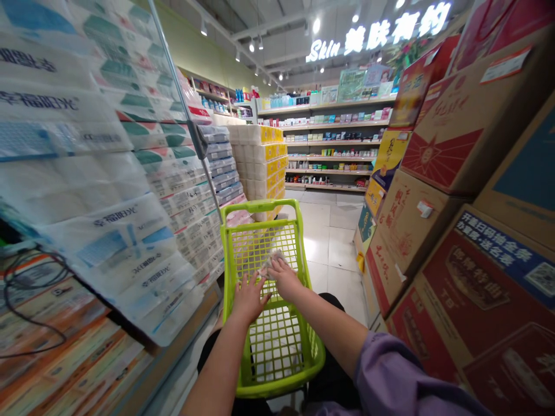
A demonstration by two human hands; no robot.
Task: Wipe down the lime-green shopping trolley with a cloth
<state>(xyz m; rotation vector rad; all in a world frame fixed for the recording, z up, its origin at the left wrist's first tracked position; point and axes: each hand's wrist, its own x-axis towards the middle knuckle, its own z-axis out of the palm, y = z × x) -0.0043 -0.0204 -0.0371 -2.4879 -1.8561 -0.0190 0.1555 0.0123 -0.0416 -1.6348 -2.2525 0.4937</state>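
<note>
A lime-green plastic shopping basket [318, 352] with grid walls and a raised handle stands tilted in front of me, between my dark-clad legs. My right hand [284, 278] presses a crumpled greyish-white cloth [277, 254] against the basket's grid, fingers bent over it. Part of the cloth is hidden under those fingers. Just left of it, my left hand [250, 299] rests on the same grid with its fingers spread and holds nothing. Through the mesh I see the pale floor.
Stacked tissue packs [113, 225] line the left, with a thin metal pole [173, 75] in front and black cables [26, 289] at lower left. Cartons [437, 138] rise close on the right. A tiled aisle [318, 231] leads to cosmetics shelves [333, 124].
</note>
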